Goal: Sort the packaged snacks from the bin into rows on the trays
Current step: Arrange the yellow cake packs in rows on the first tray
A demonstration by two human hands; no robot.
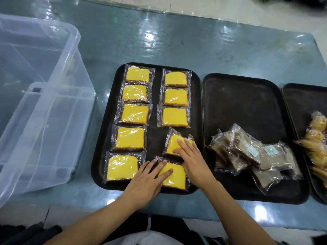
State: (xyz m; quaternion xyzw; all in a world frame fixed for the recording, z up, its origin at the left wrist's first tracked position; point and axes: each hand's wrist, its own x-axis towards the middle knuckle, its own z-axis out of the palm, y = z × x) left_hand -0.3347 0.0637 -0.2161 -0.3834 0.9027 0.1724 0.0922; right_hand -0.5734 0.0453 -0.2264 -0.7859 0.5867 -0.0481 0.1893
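Left hand (150,177) flat on nearest cake (174,175), right hand (192,156) flat on skewed cake (174,143), lower centre of left tray (104,121); fingers straight, gripping nothing. Slick wrappers: pushing hard could overshoot, knock neighbouring cakes, crooked right-hand row

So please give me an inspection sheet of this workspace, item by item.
Surface: glossy grey-blue table.
Job's things: left tray holds ten yellow cake packs, two columns; the fourth in the right column lies tilted. Middle tray holds a brown pack pile. Right tray holds yellowish snacks. Clear bin looks empty.
Clutter: nothing seen.
Hands: left hand and right hand lie flat on yellow packs.
Cables: nothing seen.
Surroundings: pale floor.
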